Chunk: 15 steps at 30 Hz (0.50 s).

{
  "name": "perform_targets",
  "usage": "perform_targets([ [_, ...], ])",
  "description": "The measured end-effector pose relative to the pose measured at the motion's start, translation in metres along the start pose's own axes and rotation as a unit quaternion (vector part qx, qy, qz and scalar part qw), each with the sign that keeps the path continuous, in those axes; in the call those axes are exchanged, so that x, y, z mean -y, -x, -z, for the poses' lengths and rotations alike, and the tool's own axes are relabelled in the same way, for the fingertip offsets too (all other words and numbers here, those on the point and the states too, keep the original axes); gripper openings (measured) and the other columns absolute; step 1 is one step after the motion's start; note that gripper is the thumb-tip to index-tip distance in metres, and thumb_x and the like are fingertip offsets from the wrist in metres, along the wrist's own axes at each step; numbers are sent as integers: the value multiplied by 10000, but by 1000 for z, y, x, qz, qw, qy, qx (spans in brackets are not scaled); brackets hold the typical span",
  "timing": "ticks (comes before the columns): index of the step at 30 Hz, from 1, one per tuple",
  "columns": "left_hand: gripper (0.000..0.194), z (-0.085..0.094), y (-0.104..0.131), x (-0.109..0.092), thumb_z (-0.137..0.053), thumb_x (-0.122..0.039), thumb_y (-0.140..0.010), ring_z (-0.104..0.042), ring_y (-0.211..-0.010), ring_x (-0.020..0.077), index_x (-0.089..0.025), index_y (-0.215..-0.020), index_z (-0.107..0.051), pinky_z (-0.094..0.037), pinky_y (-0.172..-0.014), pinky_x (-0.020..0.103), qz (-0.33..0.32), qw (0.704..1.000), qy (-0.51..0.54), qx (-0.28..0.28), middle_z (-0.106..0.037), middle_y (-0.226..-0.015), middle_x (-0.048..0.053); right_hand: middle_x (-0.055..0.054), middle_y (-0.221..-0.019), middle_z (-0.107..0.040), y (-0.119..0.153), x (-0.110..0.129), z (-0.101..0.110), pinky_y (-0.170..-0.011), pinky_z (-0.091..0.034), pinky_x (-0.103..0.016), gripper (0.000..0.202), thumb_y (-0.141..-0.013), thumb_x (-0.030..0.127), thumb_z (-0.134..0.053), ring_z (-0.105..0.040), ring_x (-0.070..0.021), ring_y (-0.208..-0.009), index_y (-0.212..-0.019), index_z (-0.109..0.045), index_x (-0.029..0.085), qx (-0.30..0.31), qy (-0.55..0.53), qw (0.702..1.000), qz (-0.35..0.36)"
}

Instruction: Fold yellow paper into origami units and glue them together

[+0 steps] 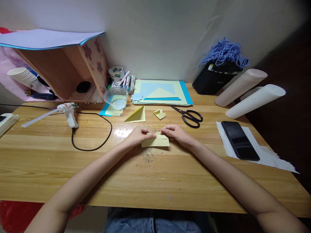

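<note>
A folded piece of pale yellow paper (pixel 155 142) lies on the wooden table in front of me. My left hand (pixel 141 135) grips its upper left part, thumb and fingers closed on it. My right hand (pixel 175 133) pinches at the paper's upper right edge, its fingertips close together. Just beyond the hands sits a small folded yellow paper piece (pixel 159 114). A larger folded yellow triangle (pixel 137 115) stands to its left. Black-handled scissors (pixel 189 116) lie to the right of these, blades pointing away to the left.
A white glue gun (pixel 69 115) with a looping black cable is at left, beside a flowered cardboard box (pixel 96 64). Paper sheets (pixel 187 92), markers (pixel 126 81) and a clear bowl (pixel 116 98) line the back. A phone (pixel 239 139) and white rolls (pixel 255 101) stand right.
</note>
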<state>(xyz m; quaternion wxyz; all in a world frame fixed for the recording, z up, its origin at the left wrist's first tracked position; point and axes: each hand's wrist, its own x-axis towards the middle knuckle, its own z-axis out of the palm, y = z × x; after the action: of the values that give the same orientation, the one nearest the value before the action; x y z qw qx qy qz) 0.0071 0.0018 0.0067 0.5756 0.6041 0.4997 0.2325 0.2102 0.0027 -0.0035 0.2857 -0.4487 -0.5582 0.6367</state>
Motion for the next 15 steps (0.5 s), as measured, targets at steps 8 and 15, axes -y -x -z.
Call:
perform_targets([
  [8, 249, 0, 1, -1, -652, -395, -630, -529, -623, 121, -158, -687, -704, -346, -549, 219, -5, 1000, -17, 12, -657, -704, 21, 1, -645, -558, 1, 5, 3, -558, -323, -219, 295, -680, 408, -657, -447, -81, -578, -741, -634, 120, 42, 4, 999, -27],
  [15, 262, 0, 1, -2, -637, -389, -650, -485, -568, 103, -144, -715, -702, -312, -514, 214, -5, 999, -26, 24, -629, -653, 17, 12, -663, -526, 1, 6, 4, -518, -288, -204, 294, -693, 408, -650, -417, -69, -567, -776, -625, 127, 78, 9, 996, -31],
])
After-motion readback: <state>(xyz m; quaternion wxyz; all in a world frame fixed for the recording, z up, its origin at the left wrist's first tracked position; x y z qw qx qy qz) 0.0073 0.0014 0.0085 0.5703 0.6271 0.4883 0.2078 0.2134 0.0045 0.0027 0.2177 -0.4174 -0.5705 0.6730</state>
